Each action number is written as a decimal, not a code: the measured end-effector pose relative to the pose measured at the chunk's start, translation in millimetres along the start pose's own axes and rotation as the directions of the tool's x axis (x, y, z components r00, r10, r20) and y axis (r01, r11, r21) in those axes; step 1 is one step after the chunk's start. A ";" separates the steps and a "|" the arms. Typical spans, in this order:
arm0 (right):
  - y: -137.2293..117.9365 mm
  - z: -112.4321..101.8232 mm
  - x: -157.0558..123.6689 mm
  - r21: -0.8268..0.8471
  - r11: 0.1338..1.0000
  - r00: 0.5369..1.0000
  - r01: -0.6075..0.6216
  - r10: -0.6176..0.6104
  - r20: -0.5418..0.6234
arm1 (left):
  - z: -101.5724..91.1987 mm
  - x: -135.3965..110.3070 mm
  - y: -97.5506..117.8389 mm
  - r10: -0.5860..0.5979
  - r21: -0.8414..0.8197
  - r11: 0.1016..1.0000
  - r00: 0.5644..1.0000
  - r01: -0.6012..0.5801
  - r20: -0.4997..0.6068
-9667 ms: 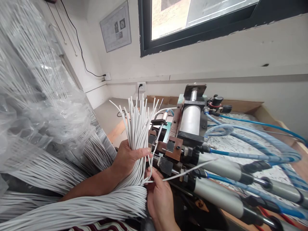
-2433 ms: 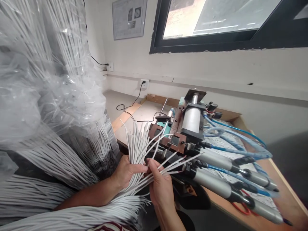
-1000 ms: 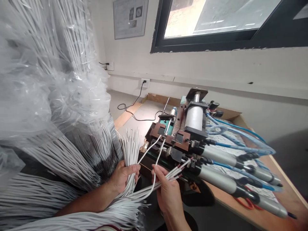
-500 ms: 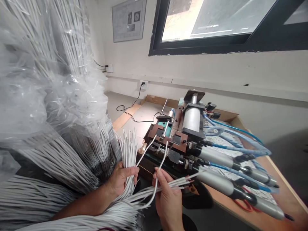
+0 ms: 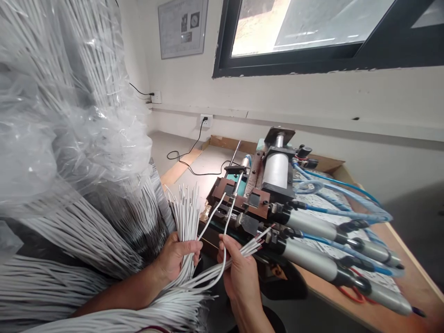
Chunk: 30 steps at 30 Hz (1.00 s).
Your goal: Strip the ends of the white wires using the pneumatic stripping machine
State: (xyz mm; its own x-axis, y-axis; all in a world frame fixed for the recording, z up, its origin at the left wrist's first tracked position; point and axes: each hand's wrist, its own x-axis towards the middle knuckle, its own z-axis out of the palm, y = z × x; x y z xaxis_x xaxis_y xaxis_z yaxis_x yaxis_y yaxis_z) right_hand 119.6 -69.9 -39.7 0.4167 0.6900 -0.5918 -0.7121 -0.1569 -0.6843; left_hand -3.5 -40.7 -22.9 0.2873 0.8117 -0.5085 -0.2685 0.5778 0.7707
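Observation:
My left hand (image 5: 175, 258) is closed around a bundle of white cables (image 5: 187, 210) whose cut ends fan upward. My right hand (image 5: 239, 270) pinches a single white cable (image 5: 226, 226) that curves up into the jaws of the pneumatic machine (image 5: 244, 203). The same hand also holds a smaller sheaf of cables (image 5: 255, 243) with stripped, reddish ends that point right toward the machine's cylinders. The cables run back under both hands to a thick bundle across my lap (image 5: 138, 310).
Big bundles of white cables in clear plastic (image 5: 62, 138) fill the left side. The machine stands on a wooden table (image 5: 378, 305) with grey air cylinders (image 5: 312, 263) and blue hoses (image 5: 347, 206). A black power cord (image 5: 187, 159) runs to a wall socket.
My right hand has pushed the single cable up so that its end has gone into the machine's jaws. The stripped sheaf has tilted upward. My left hand has stayed on the bundle.

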 end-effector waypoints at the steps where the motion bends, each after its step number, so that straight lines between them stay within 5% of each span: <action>1: 1.0 -0.6 0.6 -0.003 1.000 1.000 -0.003 0.003 0.000 | -0.5 0.2 -0.6 -0.001 0.002 1.000 1.000 0.001 0.002; 4: 2.8 -4.3 3.6 -0.070 0.997 0.999 0.034 -0.031 0.037 | -2.5 1.2 -3.1 -0.004 0.008 1.000 1.000 0.003 0.014; 8: 3.3 -16.3 10.4 -0.307 0.922 0.970 0.236 -0.204 0.131 | -2.6 1.7 -3.9 0.006 0.013 1.000 1.000 -0.006 0.014; 11: 15.2 -32.6 14.8 -0.586 0.729 0.934 0.353 -0.240 0.263 | -0.5 1.8 -2.6 0.019 0.030 0.999 1.000 -0.020 0.010; 14: 40.5 -52.6 16.1 -0.831 0.462 0.943 0.310 -0.041 0.329 | 1.3 1.8 -2.0 0.035 0.062 0.997 0.999 -0.035 0.007; 18: 51.4 -61.7 14.8 -0.900 0.350 0.966 0.259 -0.101 0.239 | 4.9 0.3 -2.8 0.023 0.077 0.997 1.000 -0.023 0.001; 20: 35.6 -50.7 13.4 -0.831 0.432 0.935 0.351 -0.206 0.288 | 8.0 -0.8 -2.9 0.021 0.083 0.996 0.999 -0.023 0.025; 22: 13.1 -31.7 11.2 -0.598 0.681 0.898 0.423 -0.227 0.376 | 11.5 -1.5 -2.7 0.028 0.089 0.995 0.998 -0.032 0.052; 24: -6.2 -11.4 8.1 -0.350 0.901 0.921 0.256 -0.117 0.373 | 14.4 -1.3 -2.0 0.038 0.089 0.995 0.997 -0.044 0.069; 26: -16.2 3.6 4.6 -0.156 0.980 0.944 0.121 -0.066 0.322 | 16.0 -0.2 -0.9 0.033 0.075 0.996 0.997 -0.038 0.076; 30: -14.3 8.2 -2.1 0.005 0.999 0.981 0.042 -0.042 0.191 | 16.3 3.0 2.1 -0.030 0.028 0.999 1.000 0.029 0.007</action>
State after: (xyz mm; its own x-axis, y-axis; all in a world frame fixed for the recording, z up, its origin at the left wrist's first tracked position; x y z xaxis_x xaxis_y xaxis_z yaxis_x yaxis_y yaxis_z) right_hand 124.3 -63.3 -25.2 0.3306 0.8181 -0.4706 -0.6970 -0.1246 -0.7062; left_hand 11.8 -38.5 -16.6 0.3017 0.7936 -0.5284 -0.2345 0.5990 0.7657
